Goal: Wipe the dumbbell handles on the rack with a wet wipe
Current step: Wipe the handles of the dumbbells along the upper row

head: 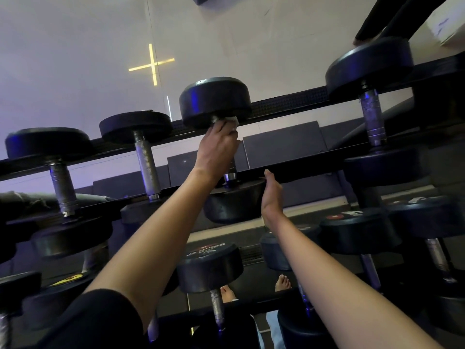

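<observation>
Left hand (217,144): curled round the handle (230,172) of the middle dumbbell on the top shelf. It clamps the wipe (232,121) against the metal at the handle's far end.
Right hand (271,197): fingers straight and together, holding nothing. The palm faces left, just beside the same dumbbell's near head (234,202). The thumb tip reaches the front rail (314,170); whether it touches, I cannot tell.
Wipe: white and crumpled. Only a small bunch shows above the fingers, wedged between the hand and the far head (215,102).
Handle axis: runs straight away from the person, from near head to far head, crossing the front rail and the rear rail (284,102). In this view it stands almost upright.
Key relation: the left hand sits at the far end, so the rest of the handle lies towards the person. A bare stretch shows below the wrist, down to a shiny collar. The next stroke probably calls for a pull back along the axis.
Nearer hand: the left is already on the handle. The right is closer to the near head and could steady it.
Materials: a grey metal bar and thick, round, matt black heads that look rubbery. The rails are flat and black, and the rear one has a ribbed face.
Neighbours: a knurled handle (147,165) to the left and a scuffed, duller handle (372,119) to the right, both parallel to this one and well apart from it.
</observation>
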